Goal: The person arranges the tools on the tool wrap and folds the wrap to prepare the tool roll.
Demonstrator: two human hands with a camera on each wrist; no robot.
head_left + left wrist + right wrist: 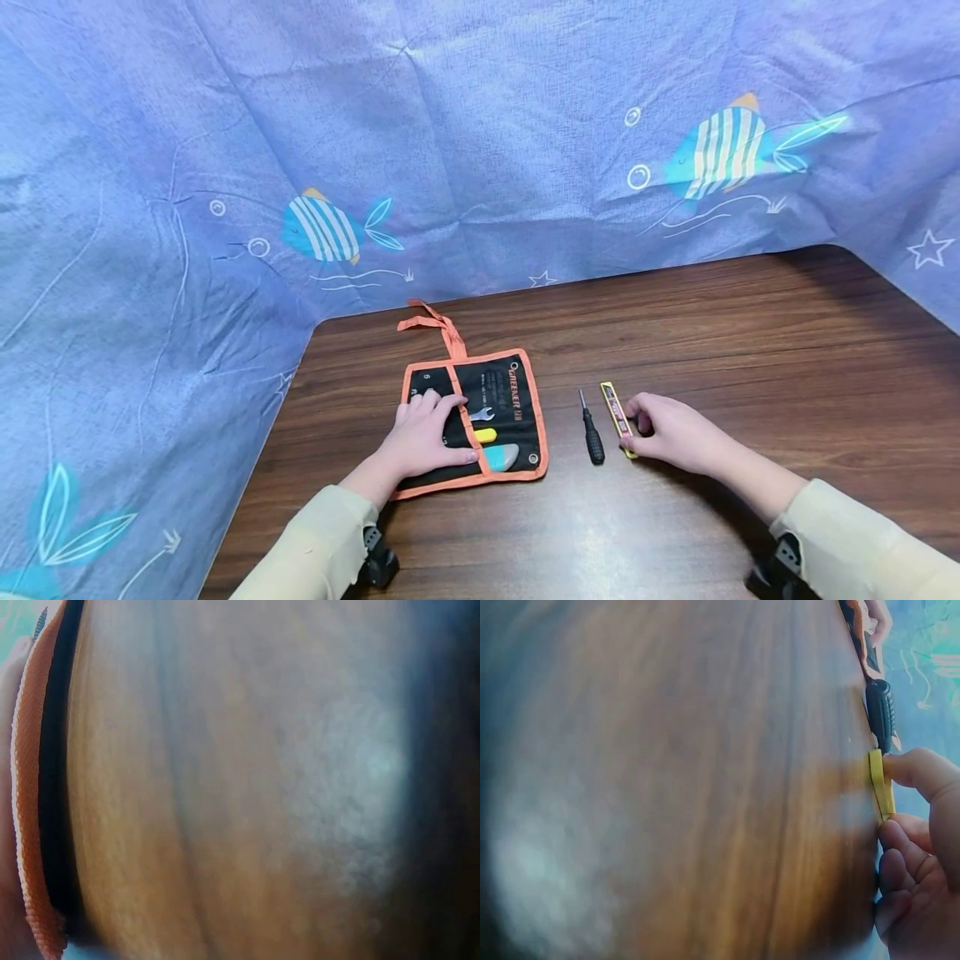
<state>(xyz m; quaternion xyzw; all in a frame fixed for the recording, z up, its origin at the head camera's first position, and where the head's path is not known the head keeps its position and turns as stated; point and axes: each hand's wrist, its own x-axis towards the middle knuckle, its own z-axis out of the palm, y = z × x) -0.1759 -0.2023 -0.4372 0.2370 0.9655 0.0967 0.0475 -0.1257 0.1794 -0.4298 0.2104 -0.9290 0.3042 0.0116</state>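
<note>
My left hand [426, 437] rests with spread fingers on the left part of a black tool pouch [534, 400] edged in orange. Tucked under the pouch's orange band are a small open-end wrench [482, 414], a yellow piece [486, 435] and a teal-and-grey tool [501, 457]. On the right, my right hand [675, 429] pinches a slim yellow box [617, 412] with a printed label between thumb and fingers. The right wrist view shows the thumb against one side of the yellow box [877, 776], low at the table surface. A black-handled screwdriver [592, 437] lies between pouch and box.
The dark wood table [720, 333] bears everything. Orange ties [450, 333] stretch from the pouch's far edge toward the back. A blue fish-patterned cloth [480, 150] hangs behind the table and along its left and right sides.
</note>
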